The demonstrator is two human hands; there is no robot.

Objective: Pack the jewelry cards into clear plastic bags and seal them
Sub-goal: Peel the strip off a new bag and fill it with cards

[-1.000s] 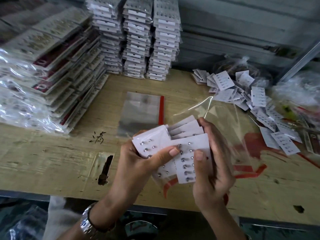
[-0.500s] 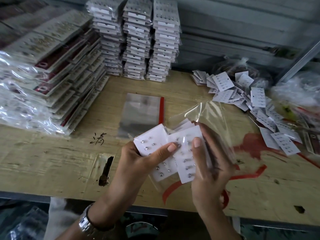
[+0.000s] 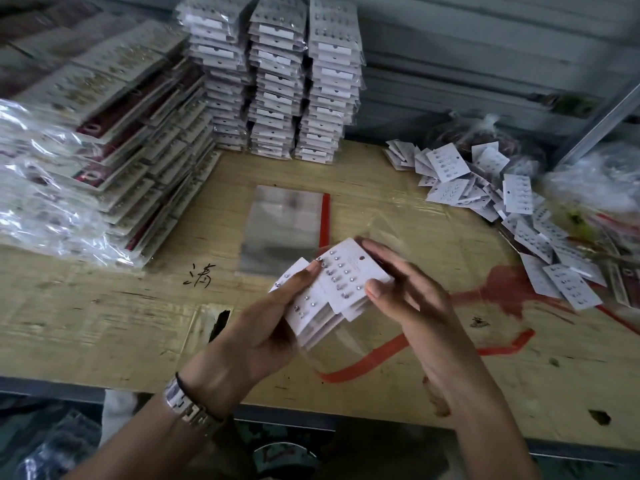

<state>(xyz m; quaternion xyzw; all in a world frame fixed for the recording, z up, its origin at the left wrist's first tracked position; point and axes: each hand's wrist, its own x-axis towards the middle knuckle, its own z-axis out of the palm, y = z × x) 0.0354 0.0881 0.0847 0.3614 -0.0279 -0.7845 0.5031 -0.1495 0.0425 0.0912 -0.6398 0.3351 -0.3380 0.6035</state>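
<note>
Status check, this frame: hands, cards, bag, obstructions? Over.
Left hand grips fanned jewelry cards. Right hand pinches top card, clear bag draped beneath, unsealed. Nothing in the way.

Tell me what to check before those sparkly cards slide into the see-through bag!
1. Left hand grips the jewelry cards: ok.
2. Cards squared into one neat stack: not ok, they are fanned out.
3. Right hand pinches the top card's edge: ok.
4. Clear bag mouth held open: cannot tell, the film is too see-through.
5. Spare bags lie flat on the table: ok.
6. Loose cards wait at the right: ok.
</note>
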